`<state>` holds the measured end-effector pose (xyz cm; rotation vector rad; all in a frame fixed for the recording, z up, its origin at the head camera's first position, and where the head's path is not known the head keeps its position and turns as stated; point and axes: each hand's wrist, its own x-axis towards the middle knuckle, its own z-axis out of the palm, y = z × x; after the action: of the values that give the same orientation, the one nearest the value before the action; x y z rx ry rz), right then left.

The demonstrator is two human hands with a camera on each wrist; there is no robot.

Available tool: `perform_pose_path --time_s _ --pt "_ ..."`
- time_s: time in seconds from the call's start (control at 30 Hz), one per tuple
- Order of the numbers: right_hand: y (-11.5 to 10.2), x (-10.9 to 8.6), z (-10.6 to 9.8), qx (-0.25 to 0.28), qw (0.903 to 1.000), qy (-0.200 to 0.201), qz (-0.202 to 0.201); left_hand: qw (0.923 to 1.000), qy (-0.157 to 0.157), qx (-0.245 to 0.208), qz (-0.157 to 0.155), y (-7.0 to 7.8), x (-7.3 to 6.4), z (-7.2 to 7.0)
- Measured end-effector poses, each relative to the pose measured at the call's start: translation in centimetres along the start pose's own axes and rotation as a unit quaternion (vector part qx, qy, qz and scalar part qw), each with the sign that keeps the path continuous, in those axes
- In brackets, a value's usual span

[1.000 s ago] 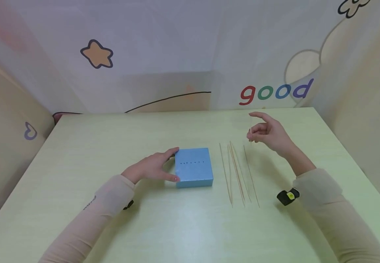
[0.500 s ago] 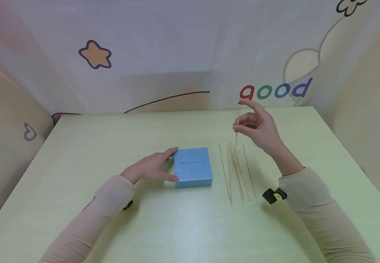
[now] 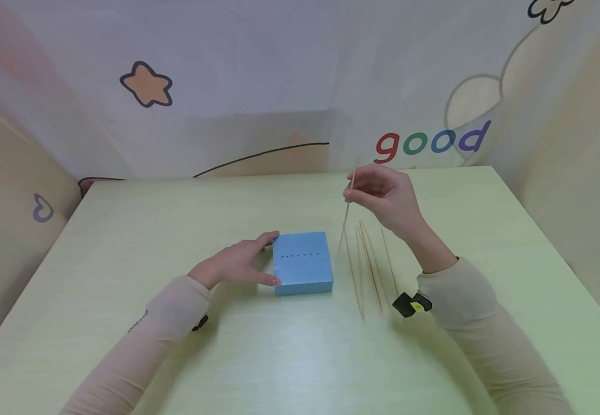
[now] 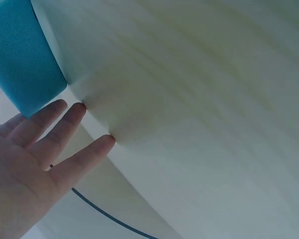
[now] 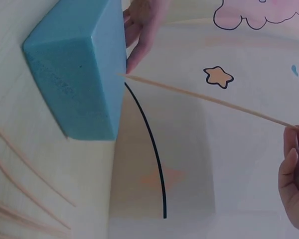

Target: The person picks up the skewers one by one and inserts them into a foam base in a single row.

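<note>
A blue foam block [image 3: 302, 271] lies on the table, with a row of small dark holes across its top. My left hand [image 3: 237, 264] touches its left side, thumb at the near corner and a finger at the far corner. In the left wrist view, straight fingers [image 4: 72, 159] rest beside the blue block [image 4: 27, 55]. My right hand [image 3: 385, 199] pinches a thin bamboo skewer [image 3: 346, 216] near its upper part. That skewer slants down, its lower end just right of the block in the head view. The right wrist view shows the skewer's pointed tip overlapping the block.
Several loose skewers [image 3: 369, 256] lie side by side on the pale table [image 3: 201, 369], right of the block. A printed cloth backdrop [image 3: 258, 69] hangs behind the table's far edge. Black wrist devices [image 3: 406, 305] sit beneath the sleeves.
My right hand has moved left with its skewer, from beyond the loose skewers towards the block, and its raised index finger has come down. The left hand and block have stayed put.
</note>
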<state>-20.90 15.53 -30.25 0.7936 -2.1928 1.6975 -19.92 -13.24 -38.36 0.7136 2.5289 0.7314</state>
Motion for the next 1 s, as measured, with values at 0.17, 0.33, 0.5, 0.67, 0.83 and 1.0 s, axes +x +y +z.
perform_pose_path --time_s 0.17,0.33,0.5,0.67,0.83,1.0 --pt "-0.4 0.8 1.5 0.01 0.9988 0.001 -0.049 1.0 0.0 -0.004 0.003 -0.1 -0.1 -0.2" --pt "-0.4 1.4 3.0 0.014 0.9975 -0.001 -0.07 0.9999 -0.002 -0.01 0.007 -0.2 0.0 -0.3" --pt "-0.2 1.7 4.3 0.024 0.9972 -0.005 -0.071 0.9998 -0.002 -0.015 0.012 -0.4 0.0 -0.2" --pt "0.0 1.8 5.5 0.034 0.9961 -0.007 -0.081 0.9997 -0.01 -0.021 0.007 -0.5 -0.1 -0.1" --pt "0.0 2.0 6.5 0.034 0.9946 -0.008 -0.098 0.9997 -0.008 -0.017 0.012 -0.7 -0.2 -0.1" --pt "-0.1 2.1 7.2 0.03 0.993 -0.012 -0.114 0.9996 -0.006 -0.02 0.021 -0.6 -0.1 -0.2"
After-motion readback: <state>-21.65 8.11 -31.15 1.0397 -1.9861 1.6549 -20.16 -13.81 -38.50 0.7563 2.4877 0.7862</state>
